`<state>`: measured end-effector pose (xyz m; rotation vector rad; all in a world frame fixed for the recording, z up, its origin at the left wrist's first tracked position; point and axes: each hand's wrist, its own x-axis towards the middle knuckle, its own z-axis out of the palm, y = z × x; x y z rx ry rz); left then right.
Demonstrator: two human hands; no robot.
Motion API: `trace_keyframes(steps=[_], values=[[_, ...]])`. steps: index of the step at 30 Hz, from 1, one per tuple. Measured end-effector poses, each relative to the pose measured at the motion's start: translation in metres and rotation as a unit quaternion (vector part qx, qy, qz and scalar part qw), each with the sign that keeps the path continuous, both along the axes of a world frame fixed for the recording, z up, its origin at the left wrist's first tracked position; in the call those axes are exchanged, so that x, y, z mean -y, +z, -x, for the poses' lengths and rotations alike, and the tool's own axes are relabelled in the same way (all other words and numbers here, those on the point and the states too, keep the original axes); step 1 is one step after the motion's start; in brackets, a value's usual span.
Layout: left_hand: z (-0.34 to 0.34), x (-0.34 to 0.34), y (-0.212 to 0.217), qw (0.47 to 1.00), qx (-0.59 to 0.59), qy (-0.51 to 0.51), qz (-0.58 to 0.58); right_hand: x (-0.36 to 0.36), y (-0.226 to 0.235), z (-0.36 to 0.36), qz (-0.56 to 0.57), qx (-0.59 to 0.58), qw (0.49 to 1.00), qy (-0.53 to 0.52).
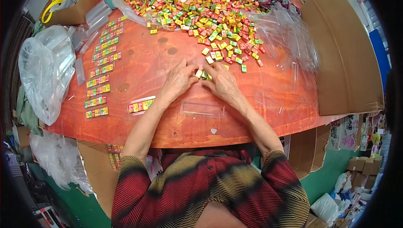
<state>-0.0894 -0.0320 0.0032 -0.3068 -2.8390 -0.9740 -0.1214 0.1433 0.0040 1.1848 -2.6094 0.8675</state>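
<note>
dark characters stand on a pale carton, lower right; print on small boxes is unreadable.

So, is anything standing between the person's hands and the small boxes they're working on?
Nothing visible does: the left hand and right hand have their fingers right at the small boxes. The clear plastic tray lies lower in the picture, out of the way.

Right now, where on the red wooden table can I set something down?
Bare tabletop lies between the left hand and rows of small multicoloured boxes, and between the right forearm and tall brown cardboard, apart from clear plastic. The far middle is crowded by heaped boxes.
</note>
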Motion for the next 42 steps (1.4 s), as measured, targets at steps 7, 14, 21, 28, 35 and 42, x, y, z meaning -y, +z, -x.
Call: trace_keyframes(steps=[7,14,21,28,35,42], values=[[-0.001,-0.006,0.012,0.999,0.025,-0.012,0.038,-0.013,0.012,-0.015,-0.06,0.116,0.985,-0.112],[0.005,-0.01,0.002,0.998,-0.008,-0.028,0.053,-0.012,0.001,-0.019,-0.035,0.121,0.986,-0.106],[0.004,-0.014,0.002,0.999,-0.021,-0.023,0.043,-0.015,-0.012,-0.006,-0.039,0.098,0.986,-0.128],[-0.006,-0.004,0.007,1.0,0.025,-0.015,-0.006,-0.022,0.005,0.018,-0.043,0.013,0.989,-0.141],[-0.003,0.002,0.0,0.999,0.042,-0.02,-0.012,-0.03,-0.002,0.042,-0.12,-0.081,0.968,-0.206],[-0.006,-0.001,0.002,0.999,0.033,0.014,-0.01,-0.033,-0.007,0.028,-0.141,-0.121,0.97,-0.158]])
